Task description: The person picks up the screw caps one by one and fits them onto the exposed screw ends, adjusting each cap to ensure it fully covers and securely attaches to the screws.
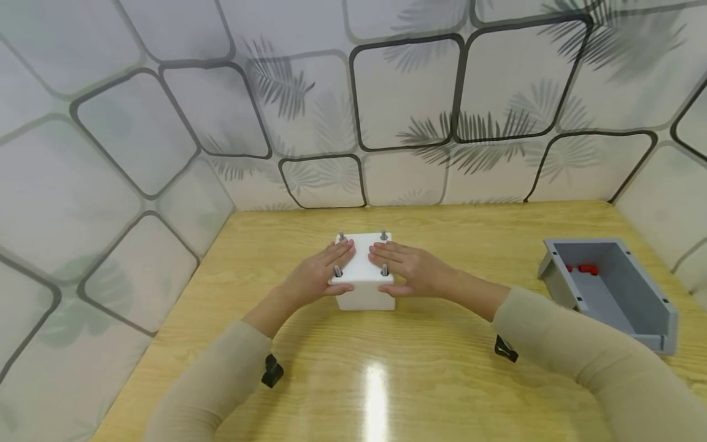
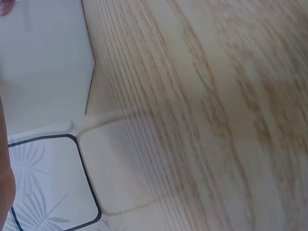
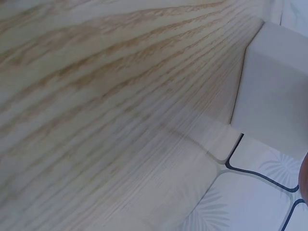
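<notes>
A white block stands on the wooden table, with several upright metal bolts near the corners of its top. My left hand lies against its left side, fingers straight over the top and thumb along the front. From the right, my right hand touches it in a mirrored way, fingers flat on top and thumb at the front edge. A side of the white block fills the upper left of the left wrist view. The right wrist view shows the block at its right edge.
At the right of the table sits a grey open bin with small red pieces inside. Patterned cloth walls rise behind and at both sides of the wooden table.
</notes>
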`<state>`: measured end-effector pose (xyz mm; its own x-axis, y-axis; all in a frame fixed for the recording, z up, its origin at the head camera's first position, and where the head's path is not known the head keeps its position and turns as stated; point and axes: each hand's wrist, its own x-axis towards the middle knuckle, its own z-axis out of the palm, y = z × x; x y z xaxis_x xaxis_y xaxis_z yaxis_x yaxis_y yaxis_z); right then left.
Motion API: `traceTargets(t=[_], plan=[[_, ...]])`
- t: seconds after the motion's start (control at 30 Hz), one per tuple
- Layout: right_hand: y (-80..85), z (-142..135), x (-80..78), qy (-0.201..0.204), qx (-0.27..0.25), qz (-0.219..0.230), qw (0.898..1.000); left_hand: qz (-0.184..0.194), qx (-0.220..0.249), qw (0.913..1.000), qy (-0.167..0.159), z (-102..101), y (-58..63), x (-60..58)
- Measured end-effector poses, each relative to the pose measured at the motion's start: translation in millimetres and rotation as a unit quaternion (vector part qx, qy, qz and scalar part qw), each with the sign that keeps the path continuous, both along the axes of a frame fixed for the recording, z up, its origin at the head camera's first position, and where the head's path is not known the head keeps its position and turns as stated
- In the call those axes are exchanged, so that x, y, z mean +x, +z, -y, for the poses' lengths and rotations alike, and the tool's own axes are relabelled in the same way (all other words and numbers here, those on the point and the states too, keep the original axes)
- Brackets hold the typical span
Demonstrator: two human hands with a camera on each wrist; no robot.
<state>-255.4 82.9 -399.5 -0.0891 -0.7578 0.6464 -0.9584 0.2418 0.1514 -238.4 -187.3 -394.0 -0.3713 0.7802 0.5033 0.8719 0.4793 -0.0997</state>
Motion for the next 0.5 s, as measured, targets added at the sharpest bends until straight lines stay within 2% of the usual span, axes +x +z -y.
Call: traceTargets(t=[0.17,0.5], plan=[[-1.0,-4.7,3.6,-0.005,-0.005,0.001,1.000,0.009,0.000,0.9999,0.010,-5.0,-2.8,2.8],[-2.6,-9.5,5.5,-0.009,-0.009,0.014,1.000,0.017,0.011,0.9998,0.005,-10.0,-4.1,2.7]])
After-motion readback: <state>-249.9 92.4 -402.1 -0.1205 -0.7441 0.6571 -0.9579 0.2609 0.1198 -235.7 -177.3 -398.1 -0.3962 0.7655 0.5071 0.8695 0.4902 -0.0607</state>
